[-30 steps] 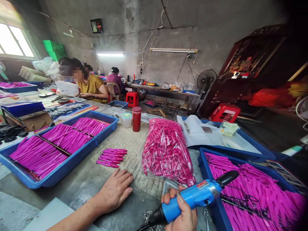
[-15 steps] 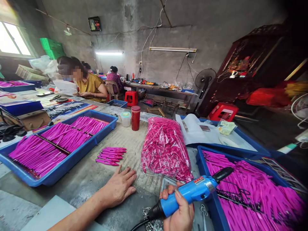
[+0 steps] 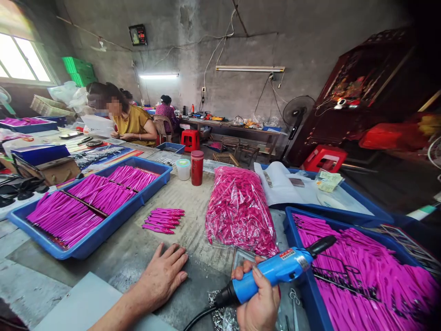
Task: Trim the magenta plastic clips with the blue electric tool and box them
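Observation:
My left hand point(image 3: 164, 274) lies palm down on the table point(image 3: 129, 257), fingers spread and holding nothing. Beyond its fingertips is a small row of pink-purple strap-like pieces point(image 3: 163, 220). A blue electric screwdriver point(image 3: 274, 272) is gripped in my right hand point(image 3: 261, 296), its black tip pointing right and away, over the rim of the right-hand blue tray point(image 3: 312, 303). Tiny metal rings point(image 3: 206, 265) are scattered between my hands. Below the screwdriver's cord end lies a clear bag of small metal parts point(image 3: 225, 318), partly hidden. Scissors point(image 3: 294, 301) lie beside my right hand.
A clear bag full of pink pieces point(image 3: 241, 209) stands ahead. Another blue tray point(image 3: 103, 231) of long purple pieces is at left. A red cup point(image 3: 197, 170) and a lidded tub point(image 3: 183, 171) stand behind. A co-worker in a mustard top point(image 3: 138, 124) sits across the table.
My left hand has drawn back a little toward me, away from the row of pieces. The screwdriver stays in my right hand. The whole view has shifted slightly.

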Available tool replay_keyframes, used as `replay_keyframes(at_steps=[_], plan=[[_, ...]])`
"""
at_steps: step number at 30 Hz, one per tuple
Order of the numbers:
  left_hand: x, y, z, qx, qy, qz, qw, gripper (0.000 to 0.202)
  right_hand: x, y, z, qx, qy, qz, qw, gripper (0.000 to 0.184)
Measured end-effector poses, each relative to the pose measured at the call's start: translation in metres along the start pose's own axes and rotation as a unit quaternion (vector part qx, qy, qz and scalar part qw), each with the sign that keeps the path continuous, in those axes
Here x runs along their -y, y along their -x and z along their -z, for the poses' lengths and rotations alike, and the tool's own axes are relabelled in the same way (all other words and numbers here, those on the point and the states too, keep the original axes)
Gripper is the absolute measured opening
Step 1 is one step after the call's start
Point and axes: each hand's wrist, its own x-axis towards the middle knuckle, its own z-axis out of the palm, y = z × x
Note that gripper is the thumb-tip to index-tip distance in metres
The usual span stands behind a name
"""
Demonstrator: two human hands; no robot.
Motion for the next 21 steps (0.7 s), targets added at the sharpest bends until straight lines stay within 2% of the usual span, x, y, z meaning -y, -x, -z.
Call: replay_keyframes(at_steps=[5, 10, 14, 21], plan=[[-0.016, 0.0, 0.011, 0.012, 0.022, -0.018, 1.0, 0.036, -0.001, 0.0, 0.003, 0.017, 0.005, 0.006, 1.0, 0.047], [-0.025, 0.005, 0.015, -0.001, 0.028, -0.021, 0.999, 0.033, 0.001, 0.0, 0.002, 0.004, 0.003, -0.005, 1.0, 0.049], [-0.023, 0.011, 0.008, -0.029, 0.012, -0.017, 0.999, 0.031, 0.001, 0.0, 0.002, 0.005, 0.003, -0.008, 1.0, 0.05], [-0.01, 0.024, -0.016, -0.063, 0.003, 0.006, 0.998, 0.032, 0.001, 0.001, 0.001, 0.009, 0.013, 0.001, 1.0, 0.048]])
